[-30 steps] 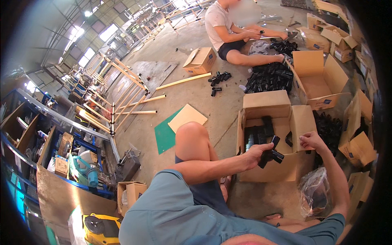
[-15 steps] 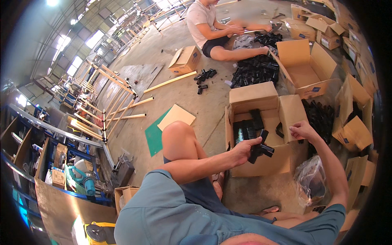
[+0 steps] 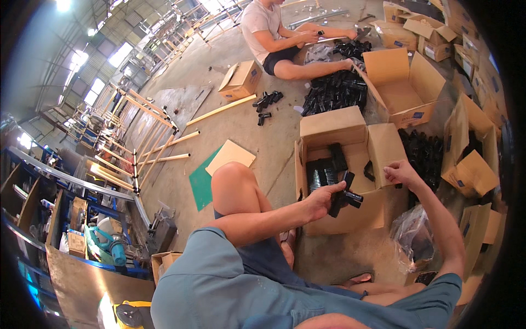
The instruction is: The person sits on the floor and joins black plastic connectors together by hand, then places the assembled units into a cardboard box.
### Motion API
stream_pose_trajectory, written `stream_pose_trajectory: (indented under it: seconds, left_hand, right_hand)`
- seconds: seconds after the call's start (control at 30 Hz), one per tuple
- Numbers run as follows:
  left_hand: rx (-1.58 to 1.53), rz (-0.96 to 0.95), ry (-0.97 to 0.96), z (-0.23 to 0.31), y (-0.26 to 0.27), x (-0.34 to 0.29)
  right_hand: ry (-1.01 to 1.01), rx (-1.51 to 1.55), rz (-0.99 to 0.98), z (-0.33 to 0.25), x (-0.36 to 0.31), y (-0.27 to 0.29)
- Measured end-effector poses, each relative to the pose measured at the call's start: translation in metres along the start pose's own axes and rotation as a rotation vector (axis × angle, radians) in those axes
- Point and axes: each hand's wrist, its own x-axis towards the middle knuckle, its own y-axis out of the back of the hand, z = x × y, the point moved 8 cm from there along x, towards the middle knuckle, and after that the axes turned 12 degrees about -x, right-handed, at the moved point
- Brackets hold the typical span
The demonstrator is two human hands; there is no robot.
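My left hand [image 3: 323, 202] is closed round a black pipe joint [image 3: 347, 199] with short branching arms, above the near flap of an open cardboard box [image 3: 332, 127]. Neatly stacked black parts [image 3: 322, 175] fill the left side of that box, and a few more lie beside them. At the box's right flap, my right hand [image 3: 402, 173] is raised with thumb and fingers pinched together. Whatever it may hold is too small to make out. A pile of black joints [image 3: 421, 156] lies just beyond that hand.
Another open box [image 3: 402, 98] stands behind, beside a large heap of black joints [image 3: 335, 92]. A person [image 3: 285, 44] sits on the floor beyond. A clear plastic bag [image 3: 413, 236] lies near my right arm. Pale pipe frames [image 3: 148, 131] stand at the left.
The view has shifted slightly, so most things appear a little further left. Both hands keep nearly the same pose, the left still gripping the pipe joint.
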Motion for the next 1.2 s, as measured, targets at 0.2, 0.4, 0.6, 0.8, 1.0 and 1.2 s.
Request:
stream_pose_trajectory:
  seconds: [0.2,0.4,0.6,0.8,1.0,1.2]
  left_hand:
    - [-0.02,0.036,0.005,0.0,-0.001,0.011]
    - [-0.056,0.03,-0.042,0.016,0.013,0.004]
    - [0.012,0.031,0.009,0.016,-0.011,0.008]
    - [0.082,-0.213,-0.015,0.005,-0.018,0.005]
    - [0.094,-0.098,0.043,-0.016,-0.035,-0.013]
    - [0.113,-0.028,0.086,-0.009,-0.02,-0.005]
  right_hand:
    - [-0.008,-0.027,-0.027,0.002,0.0,0.002]
    - [-0.026,-0.016,0.044,-0.015,-0.019,-0.001]
    - [-0.011,0.063,0.144,0.057,-0.055,0.043]
    - [0.067,-0.325,0.11,0.095,-0.09,0.076]
    - [-0.173,-0.29,0.183,0.121,-0.184,0.116]
    - [-0.333,-0.607,0.039,0.154,-0.252,0.062]
